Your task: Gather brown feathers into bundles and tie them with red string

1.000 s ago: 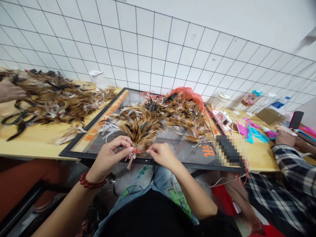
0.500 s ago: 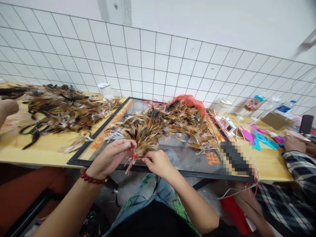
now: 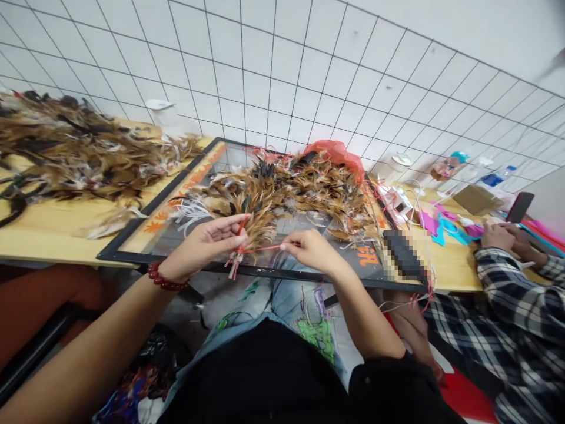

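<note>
A bundle of brown and black feathers (image 3: 260, 215) lies before me, its pale quill ends (image 3: 236, 259) pointing toward my lap. Red string (image 3: 265, 247) is wound around it near the quills. My left hand (image 3: 212, 238) is at the bundle's left side, with part of the string between thumb and index finger; the other fingers are partly hidden. To the right, my right hand (image 3: 309, 248) pinches the string's other stretch, which runs taut from the bundle. Beneath both hands is a black-framed glass panel (image 3: 282, 274) with orange lettering.
More feather bundles (image 3: 331, 200) cover the panel, beside a red plastic bag (image 3: 338, 156). A large feather pile (image 3: 88, 153) lies on the wooden table (image 3: 57, 235) at left. White strips (image 3: 192, 212) lie near my left hand. At right sit a co-worker's hands (image 3: 498, 235) and coloured pieces (image 3: 445, 229).
My right hand has moved away from the bundle to the right, drawing the red string out straight. My left hand stays at the bundle. The camera view has tilted and shifted.
</note>
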A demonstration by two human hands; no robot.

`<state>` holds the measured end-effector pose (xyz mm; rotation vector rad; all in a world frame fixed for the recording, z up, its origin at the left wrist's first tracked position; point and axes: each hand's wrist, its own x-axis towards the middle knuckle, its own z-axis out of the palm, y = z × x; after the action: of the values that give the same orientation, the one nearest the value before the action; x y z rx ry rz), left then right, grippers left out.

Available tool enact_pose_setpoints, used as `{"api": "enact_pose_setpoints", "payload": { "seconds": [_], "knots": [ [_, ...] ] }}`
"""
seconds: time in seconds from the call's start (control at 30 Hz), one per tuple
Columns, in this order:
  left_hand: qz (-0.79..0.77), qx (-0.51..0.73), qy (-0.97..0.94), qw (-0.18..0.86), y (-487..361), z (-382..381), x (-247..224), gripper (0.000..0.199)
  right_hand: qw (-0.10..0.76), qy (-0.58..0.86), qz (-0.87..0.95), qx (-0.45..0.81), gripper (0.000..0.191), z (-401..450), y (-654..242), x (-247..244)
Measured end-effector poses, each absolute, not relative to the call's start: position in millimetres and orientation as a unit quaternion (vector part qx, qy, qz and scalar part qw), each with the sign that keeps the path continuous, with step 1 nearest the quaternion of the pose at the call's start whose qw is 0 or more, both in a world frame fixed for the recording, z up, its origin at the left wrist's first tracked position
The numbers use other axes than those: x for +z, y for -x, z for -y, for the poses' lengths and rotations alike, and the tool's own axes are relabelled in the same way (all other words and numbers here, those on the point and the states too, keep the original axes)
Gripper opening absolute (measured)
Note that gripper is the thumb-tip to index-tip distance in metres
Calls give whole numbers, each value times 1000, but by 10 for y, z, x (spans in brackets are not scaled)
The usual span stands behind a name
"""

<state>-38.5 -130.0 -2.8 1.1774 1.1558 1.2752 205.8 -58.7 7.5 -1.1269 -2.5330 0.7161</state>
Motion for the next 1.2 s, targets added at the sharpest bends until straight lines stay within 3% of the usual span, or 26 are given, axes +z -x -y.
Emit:
{"api": "enact_pose_setpoints", "payload": {
  "seconds": [0.23,0.5,0.63,0.73,0.83,0.93,1.03,1.2],
  "knots": [
    [-443,579,-487,481,323,1267,-21,53,116,383,895,200,17,565,-2066,302],
    [-519,412,-563,494,288,1189,38,41,263,343,877,210,22,559,-1693,633],
    [-525,367,-617,456,226,1188,29,33,252,284,883,277,23,612,-1472,729],
    [-546,372,-634,402,216,1183,-28,38,223,162,885,375,25,611,-1431,719],
    [-532,396,-609,435,246,1183,-84,46,246,101,862,431,27,537,-1529,581],
    [-514,412,-569,493,280,1185,-118,49,331,190,852,358,18,468,-1626,297],
    [-510,432,-562,487,296,1180,-139,45,320,237,879,263,6,490,-1617,6],
    [-520,457,-548,469,257,1175,-150,39,327,301,878,175,12,638,-1500,-197]
  ]
}}
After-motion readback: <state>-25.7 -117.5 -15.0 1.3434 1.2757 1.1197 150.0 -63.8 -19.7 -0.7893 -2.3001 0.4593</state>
